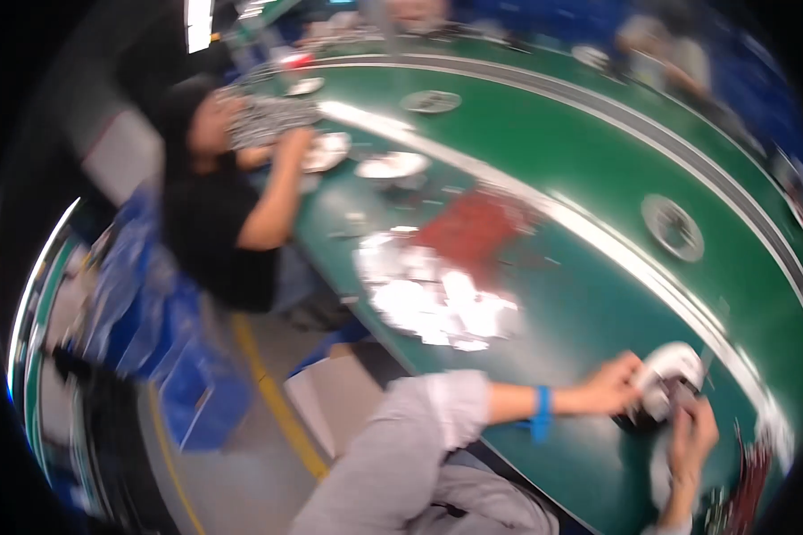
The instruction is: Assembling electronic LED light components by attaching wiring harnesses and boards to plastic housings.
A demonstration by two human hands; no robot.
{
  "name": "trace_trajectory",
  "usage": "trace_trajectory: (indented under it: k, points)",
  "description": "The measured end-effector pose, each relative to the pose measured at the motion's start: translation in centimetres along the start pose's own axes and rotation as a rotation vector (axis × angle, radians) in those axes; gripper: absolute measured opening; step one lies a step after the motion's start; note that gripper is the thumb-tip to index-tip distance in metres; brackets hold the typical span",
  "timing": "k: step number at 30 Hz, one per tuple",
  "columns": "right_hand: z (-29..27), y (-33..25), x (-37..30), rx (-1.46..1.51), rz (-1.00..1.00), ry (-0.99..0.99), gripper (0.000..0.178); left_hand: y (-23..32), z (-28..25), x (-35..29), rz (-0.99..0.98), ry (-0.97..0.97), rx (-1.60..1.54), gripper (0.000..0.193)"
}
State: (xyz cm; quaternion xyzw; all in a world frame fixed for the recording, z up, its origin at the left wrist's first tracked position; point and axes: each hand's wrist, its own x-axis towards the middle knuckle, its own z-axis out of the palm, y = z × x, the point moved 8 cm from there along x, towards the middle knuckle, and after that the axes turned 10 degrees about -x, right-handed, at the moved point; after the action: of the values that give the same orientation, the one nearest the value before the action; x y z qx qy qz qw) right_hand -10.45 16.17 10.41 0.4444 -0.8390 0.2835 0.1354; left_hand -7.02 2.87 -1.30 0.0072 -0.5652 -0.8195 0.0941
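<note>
Near the right end of the green table, a white rounded housing (674,364) with a dark part in its middle is held between my two hands. My left hand (614,385) grips its left side, fingers closed. From below, my right hand (692,437) has its fingers pinched at the lower edge, beside the dark part. A blue wrist strap (542,410) is round my left wrist. Below my right hand another pale, rounded thing shows partly behind the forearm. Motion blur hides the fine details and the exact kind of the housing.
Shiny silvery packets (433,299) and a red sheet or bag (475,230) lie left of my hands. A green conveyor belt (562,134) carries round parts, including a grey ring (673,228). Dark red wires (755,477) sit at right. A co-worker (219,196) works at far left.
</note>
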Motion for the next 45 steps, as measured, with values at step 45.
trace_trajectory:
  k: [45]
  points:
    - [4.2,-2.2,4.9,1.207,0.339,-0.285,0.018,-1.7,1.2,-1.4,-0.309,-0.261,-0.050,0.033]
